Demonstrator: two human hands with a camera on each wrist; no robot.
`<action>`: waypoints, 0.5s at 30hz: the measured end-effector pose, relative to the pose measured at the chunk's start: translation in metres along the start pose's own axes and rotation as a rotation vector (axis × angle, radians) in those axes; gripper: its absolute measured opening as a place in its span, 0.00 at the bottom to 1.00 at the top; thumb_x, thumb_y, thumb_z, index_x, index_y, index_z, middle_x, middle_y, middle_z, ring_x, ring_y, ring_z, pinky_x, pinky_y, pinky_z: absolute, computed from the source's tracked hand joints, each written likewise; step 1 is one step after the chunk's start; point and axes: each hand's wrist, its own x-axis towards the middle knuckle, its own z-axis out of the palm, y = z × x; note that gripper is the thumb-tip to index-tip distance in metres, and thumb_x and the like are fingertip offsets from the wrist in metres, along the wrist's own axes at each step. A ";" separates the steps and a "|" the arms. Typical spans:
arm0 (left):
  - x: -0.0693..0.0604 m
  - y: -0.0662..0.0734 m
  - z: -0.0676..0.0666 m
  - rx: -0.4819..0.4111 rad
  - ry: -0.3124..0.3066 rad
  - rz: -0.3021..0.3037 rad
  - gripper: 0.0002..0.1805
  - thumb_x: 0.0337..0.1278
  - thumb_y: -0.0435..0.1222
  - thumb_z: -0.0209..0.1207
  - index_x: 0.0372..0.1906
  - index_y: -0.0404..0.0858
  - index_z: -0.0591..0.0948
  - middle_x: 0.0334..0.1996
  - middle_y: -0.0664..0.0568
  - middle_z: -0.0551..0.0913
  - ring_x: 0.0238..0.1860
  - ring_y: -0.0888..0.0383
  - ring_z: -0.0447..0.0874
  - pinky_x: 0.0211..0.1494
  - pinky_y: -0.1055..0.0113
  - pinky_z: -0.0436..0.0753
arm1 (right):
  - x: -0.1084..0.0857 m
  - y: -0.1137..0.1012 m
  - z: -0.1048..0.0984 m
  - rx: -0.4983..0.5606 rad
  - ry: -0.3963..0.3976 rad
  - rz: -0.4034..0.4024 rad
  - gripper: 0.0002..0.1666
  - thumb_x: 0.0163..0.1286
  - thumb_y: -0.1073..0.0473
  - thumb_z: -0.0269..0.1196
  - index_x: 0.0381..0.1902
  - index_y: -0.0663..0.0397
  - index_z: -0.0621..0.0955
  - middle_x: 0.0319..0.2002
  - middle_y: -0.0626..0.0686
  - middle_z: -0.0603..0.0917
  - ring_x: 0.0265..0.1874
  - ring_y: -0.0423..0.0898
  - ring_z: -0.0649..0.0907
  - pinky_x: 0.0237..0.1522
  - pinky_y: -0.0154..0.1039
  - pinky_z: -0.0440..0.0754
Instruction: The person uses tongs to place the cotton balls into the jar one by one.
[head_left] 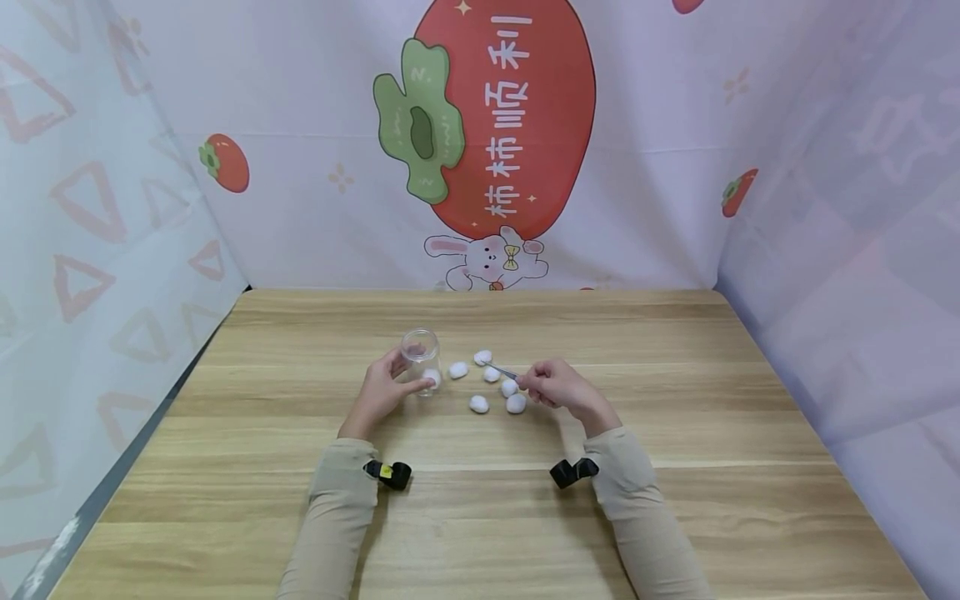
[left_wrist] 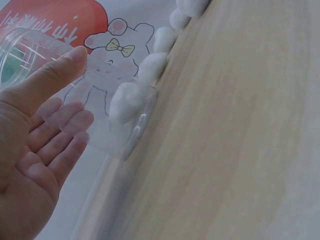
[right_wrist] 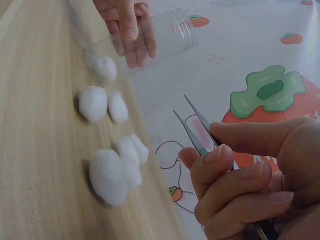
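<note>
My left hand (head_left: 381,390) grips a clear open-topped jar (head_left: 422,354) that stands upright on the table, thumb on one side and fingers round the other. Inside, at the bottom, lies one white cotton ball (left_wrist: 126,102). Metal tweezers (right_wrist: 192,131) are pinched in my right hand (head_left: 558,387). Their two tips are apart with nothing between them in the right wrist view. In the head view they reach over the loose cotton balls (head_left: 479,404), several of which lie to the right of the jar.
The wood-grain table (head_left: 480,533) runs back to a hanging cloth (head_left: 637,167) printed with persimmons and a rabbit. Similar cloth hangs at the left and right sides. A black camera mount (head_left: 390,475) sits at the left wrist, another (head_left: 573,472) at the right.
</note>
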 end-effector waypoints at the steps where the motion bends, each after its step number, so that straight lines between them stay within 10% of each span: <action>1: 0.002 -0.004 0.000 -0.003 0.002 0.000 0.39 0.46 0.32 0.71 0.66 0.31 0.68 0.66 0.34 0.71 0.69 0.41 0.69 0.76 0.53 0.70 | 0.000 0.001 0.000 -0.003 -0.001 0.004 0.17 0.72 0.60 0.54 0.41 0.75 0.76 0.16 0.44 0.71 0.14 0.35 0.64 0.15 0.25 0.58; 15: 0.003 -0.008 0.000 -0.006 0.006 0.021 0.39 0.44 0.34 0.72 0.64 0.32 0.70 0.65 0.36 0.74 0.68 0.43 0.71 0.75 0.55 0.71 | -0.003 0.010 -0.001 -0.040 -0.029 0.025 0.13 0.70 0.60 0.57 0.34 0.68 0.78 0.16 0.44 0.72 0.13 0.35 0.65 0.15 0.25 0.56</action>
